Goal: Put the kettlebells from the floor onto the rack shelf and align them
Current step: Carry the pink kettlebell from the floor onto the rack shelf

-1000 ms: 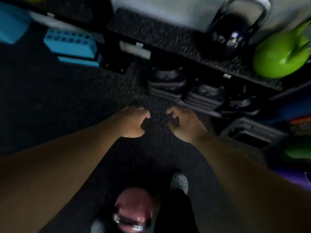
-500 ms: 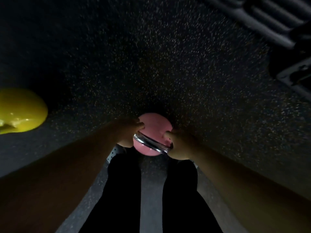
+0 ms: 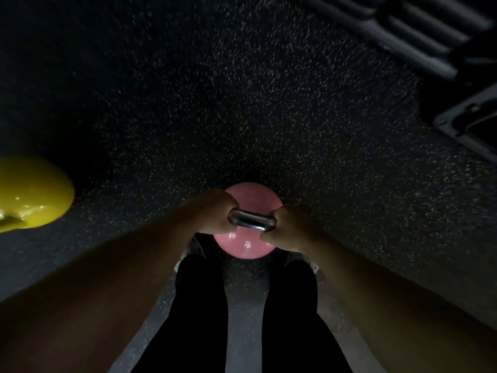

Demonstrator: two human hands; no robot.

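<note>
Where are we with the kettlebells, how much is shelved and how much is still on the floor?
Done: cannot tell; no shelf shows in this view. In hand: the left hand and right hand both grip the pink kettlebell by its metal handle, between the feet. Left: the yellow kettlebell still sits on the floor.

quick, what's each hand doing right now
Left hand: closed on the left end of the pink kettlebell's metal handle.
Right hand: closed on the right end of that handle.

Dim overall; glare glinting off the yellow kettlebell (image 3: 32,195) (far left edge) and the chrome handle (image 3: 251,221); corners darkening, wide-angle bending the edges.
</note>
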